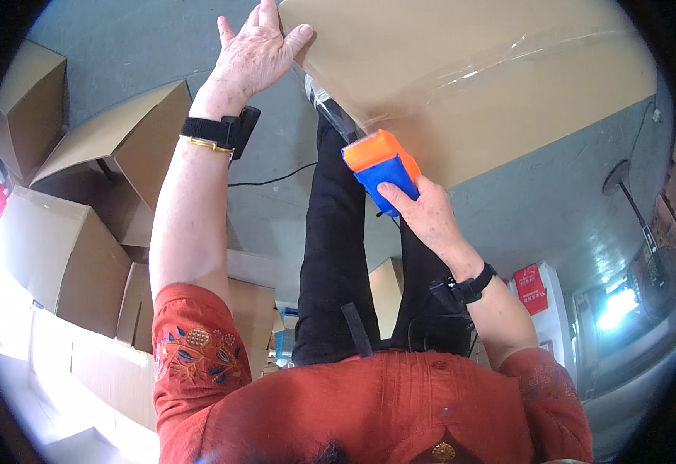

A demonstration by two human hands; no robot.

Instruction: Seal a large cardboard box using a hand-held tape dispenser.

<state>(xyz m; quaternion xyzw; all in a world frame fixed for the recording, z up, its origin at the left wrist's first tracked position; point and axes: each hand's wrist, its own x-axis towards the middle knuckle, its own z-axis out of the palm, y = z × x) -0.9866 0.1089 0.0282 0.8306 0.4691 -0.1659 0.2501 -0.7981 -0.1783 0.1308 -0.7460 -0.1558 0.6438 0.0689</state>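
A large brown cardboard box (400,54) fills the upper middle and right, with a strip of clear tape (500,62) running across its face. My left hand (254,52) rests against the box's left edge, fingers spread and thumb on the cardboard. In my right hand (429,210) is an orange and blue tape dispenser (385,172), gripped at its blue part. Its orange end meets the box's lower left edge. A loose-looking stretch of clear tape shows between that end and my left hand.
Several open cardboard boxes (67,247) stand on the left. A black cable (272,179) lies on the grey floor (546,193). To the right are a round-based stand (630,197) and a red package (530,289) beside a white box. My legs in black trousers are below the big box.
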